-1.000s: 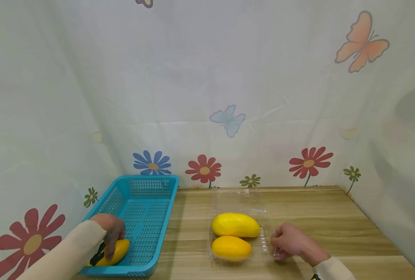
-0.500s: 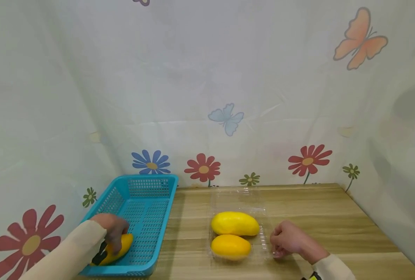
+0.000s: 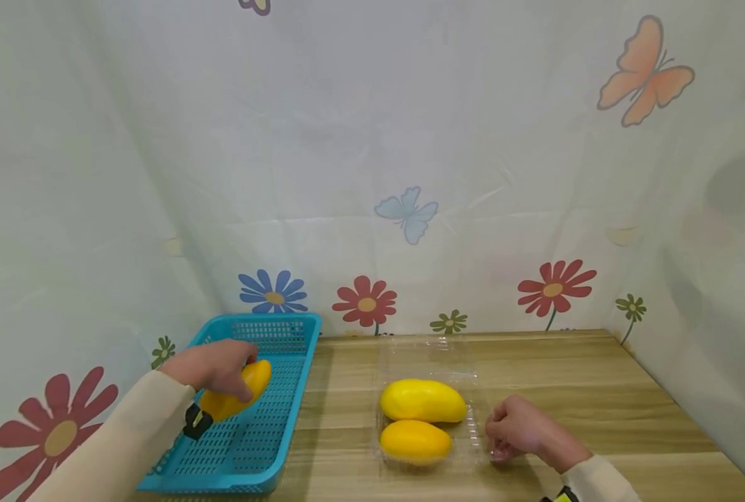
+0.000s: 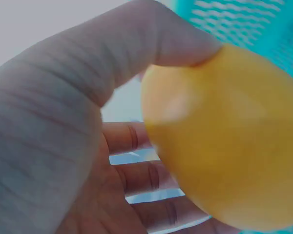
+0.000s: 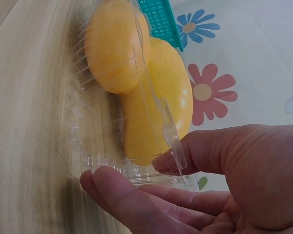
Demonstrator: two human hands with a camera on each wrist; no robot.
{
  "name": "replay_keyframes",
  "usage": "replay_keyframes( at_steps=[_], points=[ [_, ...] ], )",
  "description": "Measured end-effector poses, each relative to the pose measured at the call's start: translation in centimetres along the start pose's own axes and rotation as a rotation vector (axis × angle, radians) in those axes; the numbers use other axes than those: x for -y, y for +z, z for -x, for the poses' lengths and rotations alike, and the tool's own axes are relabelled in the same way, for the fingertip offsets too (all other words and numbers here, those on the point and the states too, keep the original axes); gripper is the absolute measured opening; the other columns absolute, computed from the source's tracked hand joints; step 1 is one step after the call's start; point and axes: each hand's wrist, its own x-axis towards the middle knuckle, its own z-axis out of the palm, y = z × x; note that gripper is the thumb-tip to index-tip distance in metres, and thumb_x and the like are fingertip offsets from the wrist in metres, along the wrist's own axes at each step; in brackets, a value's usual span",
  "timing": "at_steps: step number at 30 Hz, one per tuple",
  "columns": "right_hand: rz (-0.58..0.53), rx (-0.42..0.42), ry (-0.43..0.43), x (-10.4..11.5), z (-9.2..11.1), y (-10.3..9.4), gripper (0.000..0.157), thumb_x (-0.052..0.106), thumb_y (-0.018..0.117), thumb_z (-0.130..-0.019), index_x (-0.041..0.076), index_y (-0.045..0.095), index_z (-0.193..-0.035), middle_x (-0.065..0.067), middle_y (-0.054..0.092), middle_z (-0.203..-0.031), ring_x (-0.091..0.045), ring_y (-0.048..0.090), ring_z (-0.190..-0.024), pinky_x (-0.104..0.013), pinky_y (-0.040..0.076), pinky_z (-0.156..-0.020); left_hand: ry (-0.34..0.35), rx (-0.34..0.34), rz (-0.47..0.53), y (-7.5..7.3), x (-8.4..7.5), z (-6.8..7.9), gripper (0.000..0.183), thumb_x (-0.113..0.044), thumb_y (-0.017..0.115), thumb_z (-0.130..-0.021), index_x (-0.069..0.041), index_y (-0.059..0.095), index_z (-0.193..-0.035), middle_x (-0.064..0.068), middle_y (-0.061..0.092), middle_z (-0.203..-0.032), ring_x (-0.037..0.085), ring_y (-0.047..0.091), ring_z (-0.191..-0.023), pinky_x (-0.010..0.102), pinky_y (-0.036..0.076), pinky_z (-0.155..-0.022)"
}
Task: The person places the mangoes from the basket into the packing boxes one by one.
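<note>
My left hand (image 3: 212,366) grips a yellow mango (image 3: 257,380) above the blue basket (image 3: 292,422). The left wrist view shows the thumb on one side of this mango (image 4: 224,131) and the fingers behind it. Two more mangoes lie side by side in a clear plastic clamshell box (image 3: 475,436): a longer one (image 3: 423,401) at the back and a shorter one (image 3: 415,441) in front. At the box's right side, my right hand (image 3: 518,427) pinches its edge; in the right wrist view the thumb presses the clear rim (image 5: 172,131) with fingertips beneath.
The box's clear lid (image 3: 425,357) lies folded back toward the rear wall. A wood-grain table (image 3: 567,376) carries both basket and box. White sheeting (image 3: 372,139) printed with flowers and butterflies encloses the back and sides.
My left hand has raised the mango from the basket's near left corner, moving it up and to the right. The right hand has kept its hold on the box edge.
</note>
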Motion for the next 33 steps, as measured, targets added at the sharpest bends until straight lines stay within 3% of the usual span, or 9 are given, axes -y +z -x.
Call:
replay_keyframes(
  at_steps=[4,10,18,24,33],
  points=[
    [-0.004,0.002,0.003,0.1,0.0,0.1,0.016,0.000,0.058,-0.085,-0.010,0.070,-0.090,-0.002,0.062,-0.064,-0.009,0.064,-0.058,-0.027,0.060,-0.059,0.075,-0.049,0.051,-0.8,-2.5,-0.1,0.052,-0.028,0.081,-0.074,-0.011,0.059,-0.118,0.005,0.063,-0.100,0.019,0.060,-0.081,0.036,0.057,-0.071],
    [-0.016,-0.001,0.009,-0.1,0.1,0.1,0.017,0.001,0.059,-0.086,-0.010,0.069,-0.094,-0.004,0.065,-0.067,-0.011,0.066,-0.059,-0.028,0.061,-0.060,0.160,-0.068,0.113,-0.8,-7.7,-0.6,0.053,-0.030,0.084,-0.072,-0.017,0.057,-0.115,0.001,0.063,-0.098,0.018,0.060,-0.083,0.035,0.057,-0.075],
    [-0.024,-0.003,-0.002,-0.3,-0.1,0.0,0.019,0.001,0.058,-0.087,-0.011,0.069,-0.096,-0.005,0.067,-0.068,-0.011,0.067,-0.059,-0.029,0.062,-0.060,0.294,-0.074,0.080,-0.1,-14.5,-2.0,0.048,-0.034,0.082,-0.075,-0.017,0.058,-0.113,-0.003,0.062,-0.093,0.016,0.059,-0.082,0.031,0.056,-0.075],
    [-0.037,0.013,-0.019,-0.2,0.1,0.0,0.020,0.001,0.057,-0.087,-0.012,0.068,-0.097,-0.005,0.067,-0.068,-0.010,0.066,-0.059,-0.028,0.061,-0.059,0.376,-0.060,0.040,1.2,-17.7,-3.3,0.046,-0.039,0.080,-0.078,-0.016,0.057,-0.111,-0.004,0.061,-0.089,0.013,0.059,-0.077,0.025,0.054,-0.071],
    [-0.039,0.007,-0.011,-0.1,0.2,-0.1,0.019,0.002,0.059,-0.087,-0.012,0.067,-0.098,-0.006,0.068,-0.071,-0.011,0.067,-0.062,-0.029,0.062,-0.061,0.350,-0.086,0.077,3.7,-21.1,-5.8,0.044,-0.045,0.079,-0.078,-0.018,0.057,-0.104,-0.005,0.060,-0.088,0.012,0.057,-0.077,0.024,0.051,-0.068]
  ],
)
